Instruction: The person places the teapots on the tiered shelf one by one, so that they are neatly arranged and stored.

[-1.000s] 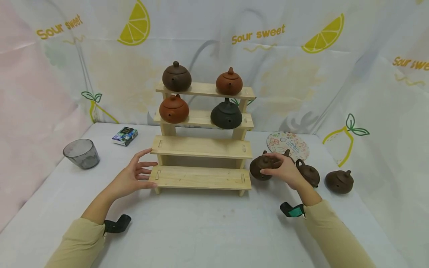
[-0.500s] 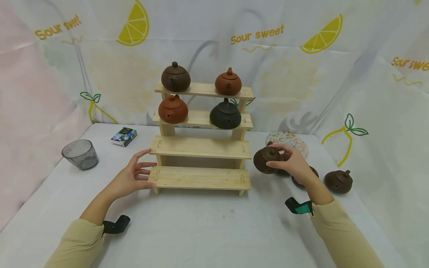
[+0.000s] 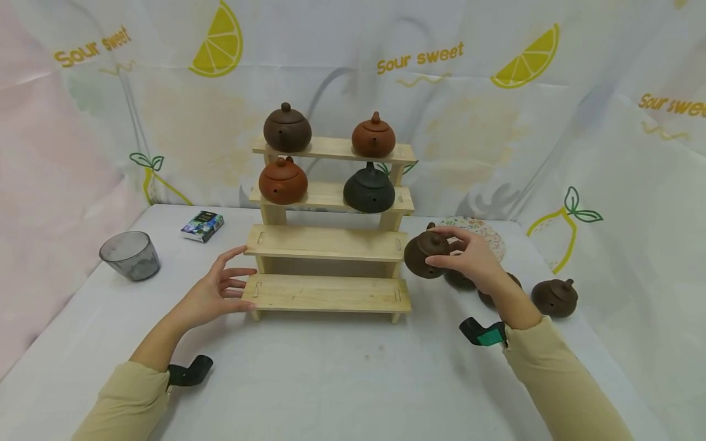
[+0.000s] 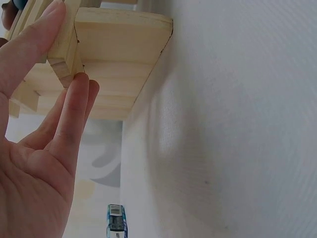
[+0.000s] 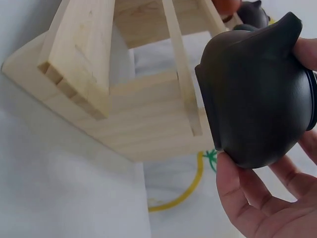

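A brown teapot point(image 3: 420, 255) hangs in the air beside the right end of the wooden stepped shelf point(image 3: 325, 294). My right hand point(image 3: 473, 260) grips it from the right, thumb at the front and fingers behind. In the right wrist view the teapot point(image 5: 255, 94) looks dark, with its spout upward and fingertips around its edge. My left hand point(image 3: 212, 297) touches the left ends of the two lower tiers with fairly straight fingers; in the left wrist view its thumb and fingertips meet a board end point(image 4: 64, 64).
Higher tiers bear a dark brown teapot point(image 3: 287, 130), two reddish ones, one being the left teapot point(image 3: 283, 182), and a black teapot point(image 3: 369, 188). More brown teapots, including the rightmost teapot point(image 3: 554, 298), stand right. A glass bowl point(image 3: 131, 257) and small box point(image 3: 202, 226) stand left.
My right hand has lifted the brown teapot off the table, first rightward and up, then back left toward the shelf. The left hand has stayed at the shelf's left end.
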`<control>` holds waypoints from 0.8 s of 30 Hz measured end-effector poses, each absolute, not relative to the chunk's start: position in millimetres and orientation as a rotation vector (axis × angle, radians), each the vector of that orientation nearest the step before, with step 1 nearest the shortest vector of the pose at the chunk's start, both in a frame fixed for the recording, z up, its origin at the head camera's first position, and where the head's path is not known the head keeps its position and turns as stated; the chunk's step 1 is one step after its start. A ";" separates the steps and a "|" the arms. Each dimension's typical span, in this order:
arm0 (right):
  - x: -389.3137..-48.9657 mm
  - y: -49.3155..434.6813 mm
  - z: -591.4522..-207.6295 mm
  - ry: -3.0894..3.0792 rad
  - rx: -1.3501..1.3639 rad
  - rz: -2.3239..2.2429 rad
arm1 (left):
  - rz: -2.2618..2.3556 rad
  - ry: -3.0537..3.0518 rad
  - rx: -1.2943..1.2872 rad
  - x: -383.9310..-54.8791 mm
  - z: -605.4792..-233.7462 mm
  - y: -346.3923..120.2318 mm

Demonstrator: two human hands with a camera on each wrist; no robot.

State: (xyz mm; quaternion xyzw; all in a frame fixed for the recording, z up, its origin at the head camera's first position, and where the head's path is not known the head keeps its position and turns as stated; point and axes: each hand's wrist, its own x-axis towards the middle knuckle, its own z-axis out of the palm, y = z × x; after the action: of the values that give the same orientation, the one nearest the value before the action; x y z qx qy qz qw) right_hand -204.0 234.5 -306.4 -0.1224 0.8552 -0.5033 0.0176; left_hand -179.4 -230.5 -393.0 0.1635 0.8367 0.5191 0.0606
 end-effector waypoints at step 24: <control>-221.3 155.7 -299.0 2.510 -0.608 -1.549 | 1.579 2.529 0.494 -178.4 -392.7 -230.9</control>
State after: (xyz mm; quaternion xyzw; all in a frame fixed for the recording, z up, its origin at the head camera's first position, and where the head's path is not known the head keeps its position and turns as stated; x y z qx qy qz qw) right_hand -221.3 155.7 -299.0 -0.2015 0.8316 -0.5135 0.0651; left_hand -178.4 -230.9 -392.7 0.1631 0.8353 0.5215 0.0600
